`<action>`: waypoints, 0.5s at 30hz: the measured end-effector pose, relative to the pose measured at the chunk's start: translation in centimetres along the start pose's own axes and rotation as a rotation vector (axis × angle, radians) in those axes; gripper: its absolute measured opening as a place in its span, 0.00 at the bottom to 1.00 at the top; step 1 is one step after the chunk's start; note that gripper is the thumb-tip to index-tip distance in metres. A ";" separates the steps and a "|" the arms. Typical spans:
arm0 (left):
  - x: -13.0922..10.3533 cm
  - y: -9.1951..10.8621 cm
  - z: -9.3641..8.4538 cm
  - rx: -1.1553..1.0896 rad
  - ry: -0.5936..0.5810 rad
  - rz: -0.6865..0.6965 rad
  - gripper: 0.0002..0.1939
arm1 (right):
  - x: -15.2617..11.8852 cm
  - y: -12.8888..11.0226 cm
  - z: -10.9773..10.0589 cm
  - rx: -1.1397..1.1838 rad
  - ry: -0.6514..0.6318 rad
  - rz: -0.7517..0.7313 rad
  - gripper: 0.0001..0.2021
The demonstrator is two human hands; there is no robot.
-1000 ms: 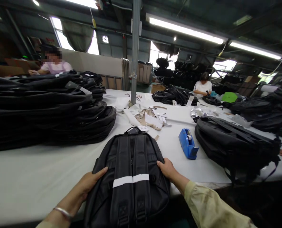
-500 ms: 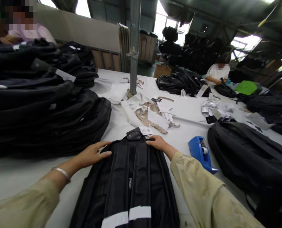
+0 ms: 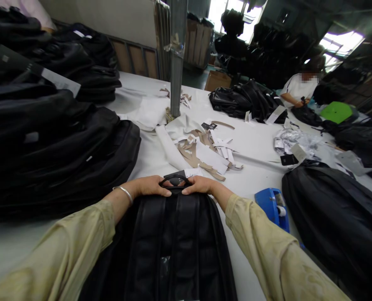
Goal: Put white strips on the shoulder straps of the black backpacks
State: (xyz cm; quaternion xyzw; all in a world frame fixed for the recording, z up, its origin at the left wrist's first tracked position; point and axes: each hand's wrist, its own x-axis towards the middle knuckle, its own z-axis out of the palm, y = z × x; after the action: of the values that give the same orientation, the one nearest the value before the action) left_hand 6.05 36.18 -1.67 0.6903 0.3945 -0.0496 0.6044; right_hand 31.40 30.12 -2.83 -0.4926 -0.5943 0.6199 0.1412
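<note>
A black backpack [image 3: 179,238] lies in front of me, straps up, its top end pointing away. My left hand [image 3: 151,186] grips its top edge just left of the carry handle [image 3: 175,179], thumb on the near side. On the other side of that handle, my right hand [image 3: 198,185] grips the same edge, its thumb also on top. The fingers of both hands are mostly hidden behind the bag. Beyond the handle lies a dark and white hang tag [image 3: 192,172], partly covered.
Stacked black backpacks [image 3: 57,159] rise at left. A blue tape dispenser [image 3: 272,207] and another black backpack [image 3: 333,221] are at right. Paper scraps [image 3: 201,152] lie by a metal post [image 3: 176,62]. A co-worker [image 3: 300,90] handles dark material at the far right.
My left hand has moved right along the backpack's top edge, to the handle. My right hand has shifted slightly inward. Both now grip the top, and the white strips on the straps have nearly left view.
</note>
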 end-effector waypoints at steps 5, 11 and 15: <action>-0.5 -1.4 -1.2 0.249 0.125 -0.104 0.21 | -0.3 -0.6 -1.0 -0.534 0.112 0.111 0.13; -8.7 -7.2 3.5 0.322 0.592 -0.072 0.32 | -8.0 3.9 4.3 -0.714 0.544 0.158 0.23; -13.7 -10.8 11.1 0.304 0.899 -0.088 0.40 | -12.7 8.4 11.0 -0.757 0.751 0.011 0.29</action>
State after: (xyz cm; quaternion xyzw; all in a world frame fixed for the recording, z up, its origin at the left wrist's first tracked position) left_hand -5.32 19.41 -5.75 0.7066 0.6340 0.1713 0.2634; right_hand 32.29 11.82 -6.64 -0.7002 -0.6823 0.1437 0.1536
